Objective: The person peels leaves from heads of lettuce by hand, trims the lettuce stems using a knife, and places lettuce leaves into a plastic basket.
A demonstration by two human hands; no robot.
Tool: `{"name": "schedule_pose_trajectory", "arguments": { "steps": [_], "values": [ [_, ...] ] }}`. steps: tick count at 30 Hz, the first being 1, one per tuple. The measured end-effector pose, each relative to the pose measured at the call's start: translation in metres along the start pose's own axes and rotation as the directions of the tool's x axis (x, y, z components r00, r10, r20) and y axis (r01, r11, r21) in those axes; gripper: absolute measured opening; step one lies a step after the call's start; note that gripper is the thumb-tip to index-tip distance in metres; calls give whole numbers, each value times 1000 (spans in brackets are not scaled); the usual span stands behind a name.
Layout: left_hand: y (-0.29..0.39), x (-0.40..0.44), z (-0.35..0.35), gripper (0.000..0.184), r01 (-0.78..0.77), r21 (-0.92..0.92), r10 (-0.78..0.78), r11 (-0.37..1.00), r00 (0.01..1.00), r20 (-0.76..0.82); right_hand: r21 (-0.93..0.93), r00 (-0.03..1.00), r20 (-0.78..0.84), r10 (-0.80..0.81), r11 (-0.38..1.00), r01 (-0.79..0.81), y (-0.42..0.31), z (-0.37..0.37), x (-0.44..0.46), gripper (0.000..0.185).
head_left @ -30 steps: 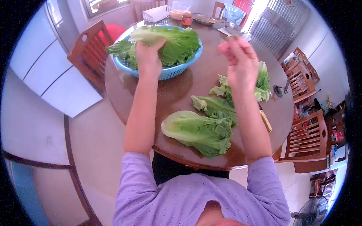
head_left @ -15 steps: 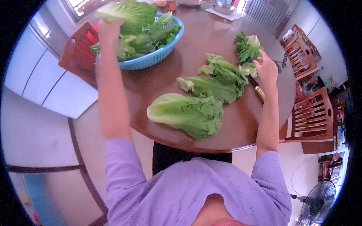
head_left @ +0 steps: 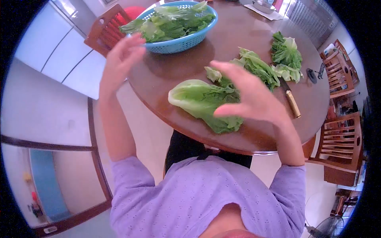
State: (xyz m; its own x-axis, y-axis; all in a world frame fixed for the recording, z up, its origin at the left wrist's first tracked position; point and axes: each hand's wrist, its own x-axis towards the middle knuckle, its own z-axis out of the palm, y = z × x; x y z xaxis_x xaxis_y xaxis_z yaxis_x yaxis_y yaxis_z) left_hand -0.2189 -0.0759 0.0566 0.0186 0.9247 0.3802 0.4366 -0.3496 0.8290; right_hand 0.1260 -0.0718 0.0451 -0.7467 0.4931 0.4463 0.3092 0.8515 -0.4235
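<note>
Head view shows us our 2 bare hands, both empty, with fingers spread. Our left hand [head_left: 123, 59] is raised at the near side of a blue basket [head_left: 176, 47] of lettuce leaves [head_left: 170, 27]; we cannot tell whether its fingertips touch the rim. Under and to the left of our right hand [head_left: 254, 95] lies 1 lettuce [head_left: 192, 97], and contact there is unclear to us. Beyond that hand we see 2 clumps of greens, a nearer clump [head_left: 260, 68] and a farther clump [head_left: 286, 53]. To its right rests a knife [head_left: 293, 104], handle towards us.
</note>
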Motion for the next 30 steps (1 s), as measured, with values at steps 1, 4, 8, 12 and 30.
{"name": "schedule_pose_trajectory", "arguments": {
  "steps": [1,4,8,12,30],
  "values": [
    [-7,-16,3,46,28,-45,-27,999,999,29,-25,999,53,-6,1000,7,-8,10,4,93],
    [-22,-55,12,45,126,-161,-119,979,991,55,-86,989,146,7,996,6,-12,37,11,98],
    [-28,-81,18,47,181,-248,-171,952,983,61,-51,959,226,170,985,-162,-22,41,21,88],
    [-31,-86,25,52,199,-313,-152,929,974,167,54,981,108,159,985,-165,-4,43,20,73],
    [87,72,171,106,-116,-793,379,598,913,152,811,818,-410,404,572,124,19,-70,26,76]
  ]
}}
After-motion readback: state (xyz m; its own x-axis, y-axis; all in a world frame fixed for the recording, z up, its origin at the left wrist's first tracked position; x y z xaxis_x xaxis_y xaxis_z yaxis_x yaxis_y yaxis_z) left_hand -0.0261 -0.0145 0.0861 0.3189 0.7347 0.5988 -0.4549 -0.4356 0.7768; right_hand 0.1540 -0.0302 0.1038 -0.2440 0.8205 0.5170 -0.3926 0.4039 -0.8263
